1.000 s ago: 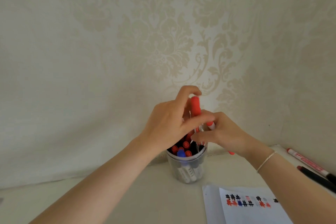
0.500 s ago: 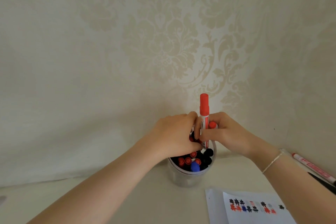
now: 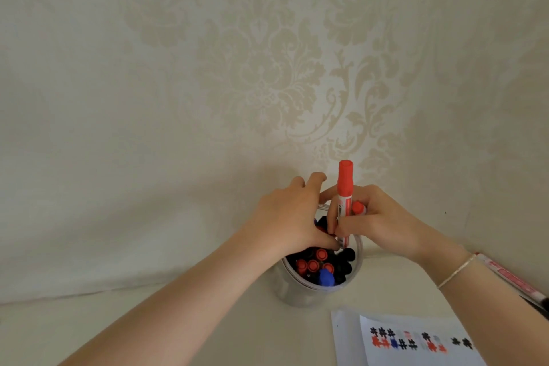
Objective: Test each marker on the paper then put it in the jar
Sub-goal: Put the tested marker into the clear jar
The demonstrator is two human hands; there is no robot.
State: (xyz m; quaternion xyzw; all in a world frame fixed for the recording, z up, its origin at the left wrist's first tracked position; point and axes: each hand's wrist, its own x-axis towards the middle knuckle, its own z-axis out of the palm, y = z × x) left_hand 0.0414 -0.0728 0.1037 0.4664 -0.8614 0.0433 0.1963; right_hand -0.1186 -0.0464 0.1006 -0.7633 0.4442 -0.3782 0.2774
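Lower than half a second ago, the red marker now stands upright with its foot just inside the jar, its cap well above the rim. The right hand pinches its barrel, fingers curled round it, and seems to hold a second red-capped marker tucked beside it. The left hand lies over the jar's far side, fingers bent down among the caps, apparently parting them; whether it grips anything I cannot tell.

To seat the marker well, I'd judge it needs a gap held open and a straight push down, since the jar is crowded.

Counting: four red caps and one blue show near the front, several black ones beside them, more hidden. One jar. One marked paper in front of it. At the right edge one red marker lies on the table, with something dark beside it.
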